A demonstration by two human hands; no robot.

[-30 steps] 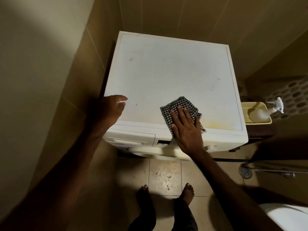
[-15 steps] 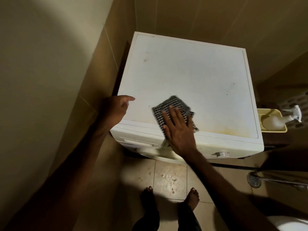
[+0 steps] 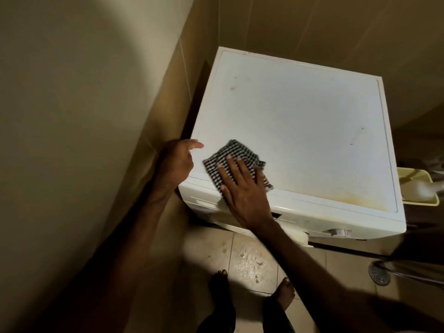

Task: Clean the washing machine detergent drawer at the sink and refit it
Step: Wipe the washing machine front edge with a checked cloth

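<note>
Fingers (image 3: 236,168) of my right hand (image 3: 242,191) are lying straight and spread, pressing flat on the checked cloth (image 3: 234,152) at the near left corner of the washing machine (image 3: 300,131) top. My left hand (image 3: 176,162) is resting at the machine's left edge, fingers loosely curled with the forefinger pointing out, gripping nothing. I am seeing the detergent drawer (image 3: 204,200) seated in the front panel, left of centre in the frame. A yellow tray (image 3: 430,203) is sitting beside the machine at the right edge.
</note>
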